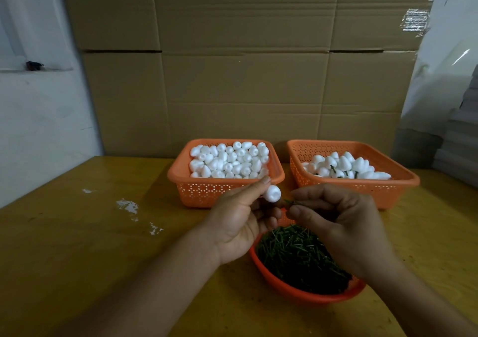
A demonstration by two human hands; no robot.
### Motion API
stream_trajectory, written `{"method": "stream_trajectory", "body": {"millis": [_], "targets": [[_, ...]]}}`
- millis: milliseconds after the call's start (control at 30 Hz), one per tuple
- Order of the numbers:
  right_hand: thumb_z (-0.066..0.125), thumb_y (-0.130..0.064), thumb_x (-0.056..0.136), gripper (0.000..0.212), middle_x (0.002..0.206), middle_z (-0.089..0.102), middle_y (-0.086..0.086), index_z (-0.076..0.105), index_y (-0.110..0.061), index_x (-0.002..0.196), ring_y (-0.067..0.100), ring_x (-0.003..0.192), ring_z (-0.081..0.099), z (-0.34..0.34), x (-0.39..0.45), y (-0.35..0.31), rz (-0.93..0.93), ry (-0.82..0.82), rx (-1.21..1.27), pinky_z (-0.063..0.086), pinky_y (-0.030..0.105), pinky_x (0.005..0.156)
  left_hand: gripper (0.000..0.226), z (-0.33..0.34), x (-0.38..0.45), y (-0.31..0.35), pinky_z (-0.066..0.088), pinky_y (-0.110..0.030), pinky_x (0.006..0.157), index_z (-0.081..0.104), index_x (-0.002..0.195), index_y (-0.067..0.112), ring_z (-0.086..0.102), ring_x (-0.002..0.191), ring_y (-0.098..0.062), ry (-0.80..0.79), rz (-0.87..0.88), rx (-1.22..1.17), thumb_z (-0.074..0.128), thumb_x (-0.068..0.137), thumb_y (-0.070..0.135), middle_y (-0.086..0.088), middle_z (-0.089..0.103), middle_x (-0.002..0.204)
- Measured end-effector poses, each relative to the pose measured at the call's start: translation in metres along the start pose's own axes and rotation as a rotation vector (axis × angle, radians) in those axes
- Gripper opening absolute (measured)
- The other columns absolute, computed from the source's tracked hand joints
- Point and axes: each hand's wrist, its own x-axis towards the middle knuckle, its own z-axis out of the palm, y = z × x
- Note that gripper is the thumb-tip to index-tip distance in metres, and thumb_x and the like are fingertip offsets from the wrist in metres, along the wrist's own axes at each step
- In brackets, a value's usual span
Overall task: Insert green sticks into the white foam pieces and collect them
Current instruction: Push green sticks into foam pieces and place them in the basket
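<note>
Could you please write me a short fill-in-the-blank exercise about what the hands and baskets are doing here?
1. The left hand holds one white ____ piece.
2. The right hand pinches a ____ stick.
3. Loose sticks fill the round ____ bowl.
4. Finished pieces lie in the ____ basket.

Missing words: foam; green; orange; right

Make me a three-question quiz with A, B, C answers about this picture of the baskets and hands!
1. Where is the round bowl of green sticks?
A. Nearest the person
B. Behind both baskets
C. On the cardboard

2. How many square orange baskets are there?
A. One
B. Two
C. Four

3. What does the left hand hold?
A. Nothing
B. A bundle of sticks
C. One white foam piece

Answers:
1 A, it sits under the hands.
2 B, the left basket and right basket stand side by side.
3 C, fingers pinch it while the right hand pinches a green stick.
</note>
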Motion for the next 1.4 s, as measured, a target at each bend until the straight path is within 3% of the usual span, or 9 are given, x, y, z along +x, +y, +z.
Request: {"method": "stream_trajectory", "body": {"millis": [133, 400, 533, 700, 800, 1000, 1167, 1300, 1400], "targets": [[0.07, -0.024, 0.078, 0.02, 0.086, 0.079, -0.01, 0.075, -0.019, 0.096, 0.007, 0.081, 0.076, 0.001, -0.001, -0.001, -0.044, -0.031, 0.01, 0.059, 0.017, 0.069, 0.031, 0.001, -0.001, 0.001, 0.049, -0.021, 0.047, 0.069, 0.101, 0.007, 0.062, 0.057, -0.013, 0.019, -0.038, -0.02, 0.072, 0.084, 0.033, -0.008, 0.067, 0.075], [0.066, -0.026, 0.085, 0.013, 0.082, 0.076, -0.016, 0.071, -0.032, 0.095, 0.005, 0.068, 0.073, 0.005, -0.004, -0.001, -0.141, 0.0, -0.096, 0.059, 0.019, 0.061, 0.036, 0.001, -0.001, 0.001, 0.038, -0.017, 0.04, 0.064, 0.086, 0.013, 0.049, 0.048, -0.008, -0.031, -0.056, 0.012, 0.073, 0.079, 0.047, -0.001, 0.057, 0.065], [0.07, -0.015, 0.089, 0.015, 0.08, 0.076, -0.015, 0.075, -0.024, 0.101, 0.001, 0.069, 0.072, 0.005, -0.004, 0.001, -0.205, 0.048, -0.229, 0.058, 0.021, 0.06, 0.035, 0.005, -0.004, 0.0, 0.035, -0.017, 0.04, 0.063, 0.083, 0.012, 0.047, 0.047, -0.007, -0.061, -0.045, 0.042, 0.071, 0.08, 0.046, -0.001, 0.056, 0.064], [0.071, -0.026, 0.085, 0.019, 0.086, 0.074, -0.02, 0.078, -0.023, 0.102, -0.002, 0.071, 0.07, 0.003, -0.005, -0.004, -0.287, 0.093, -0.323, 0.056, 0.019, 0.058, 0.035, 0.008, -0.007, -0.001, 0.036, -0.017, 0.041, 0.066, 0.079, 0.014, 0.049, 0.048, -0.008, -0.048, -0.014, 0.112, 0.072, 0.075, 0.048, -0.002, 0.057, 0.063], [0.072, -0.024, 0.085, 0.02, 0.082, 0.074, -0.012, 0.078, -0.021, 0.103, 0.001, 0.069, 0.068, 0.002, -0.005, -0.007, -0.359, 0.1, -0.418, 0.052, 0.019, 0.058, 0.035, 0.009, -0.008, -0.002, 0.035, -0.017, 0.04, 0.065, 0.078, 0.015, 0.049, 0.047, -0.009, -0.04, 0.014, 0.154, 0.072, 0.072, 0.049, -0.001, 0.057, 0.061], [0.074, -0.006, 0.087, 0.022, 0.08, 0.068, -0.005, 0.078, -0.011, 0.108, -0.008, 0.067, 0.056, 0.005, -0.004, -0.002, -0.373, 0.122, -0.544, 0.044, 0.006, 0.061, 0.033, 0.011, -0.008, -0.004, 0.034, -0.018, 0.041, 0.062, 0.084, 0.017, 0.049, 0.047, -0.011, 0.004, 0.12, 0.222, 0.072, 0.073, 0.046, -0.001, 0.06, 0.063], [0.078, -0.007, 0.085, 0.02, 0.085, 0.075, -0.006, 0.079, -0.014, 0.102, 0.001, 0.068, 0.066, 0.004, -0.005, -0.003, -0.304, 0.118, -0.512, 0.054, 0.02, 0.063, 0.028, 0.008, -0.007, -0.01, 0.033, -0.019, 0.038, 0.067, 0.083, 0.022, 0.048, 0.043, -0.011, 0.028, 0.293, 0.346, 0.069, 0.078, 0.049, -0.002, 0.061, 0.061], [0.078, -0.01, 0.084, 0.015, 0.076, 0.069, -0.014, 0.079, -0.015, 0.098, -0.001, 0.063, 0.063, 0.006, -0.005, -0.004, -0.279, 0.1, -0.505, 0.046, 0.009, 0.055, 0.028, 0.006, -0.006, -0.013, 0.033, -0.018, 0.036, 0.07, 0.073, 0.026, 0.046, 0.039, -0.01, 0.035, 0.381, 0.421, 0.068, 0.079, 0.053, -0.001, 0.06, 0.057], [0.078, -0.011, 0.084, 0.013, 0.071, 0.068, -0.016, 0.079, -0.017, 0.095, 0.003, 0.062, 0.063, 0.006, -0.005, -0.004, -0.268, 0.082, -0.495, 0.047, 0.014, 0.051, 0.033, 0.005, -0.006, -0.015, 0.036, -0.02, 0.038, 0.073, 0.078, 0.022, 0.049, 0.042, -0.01, 0.035, 0.413, 0.462, 0.065, 0.081, 0.054, 0.0, 0.06, 0.058]]}}
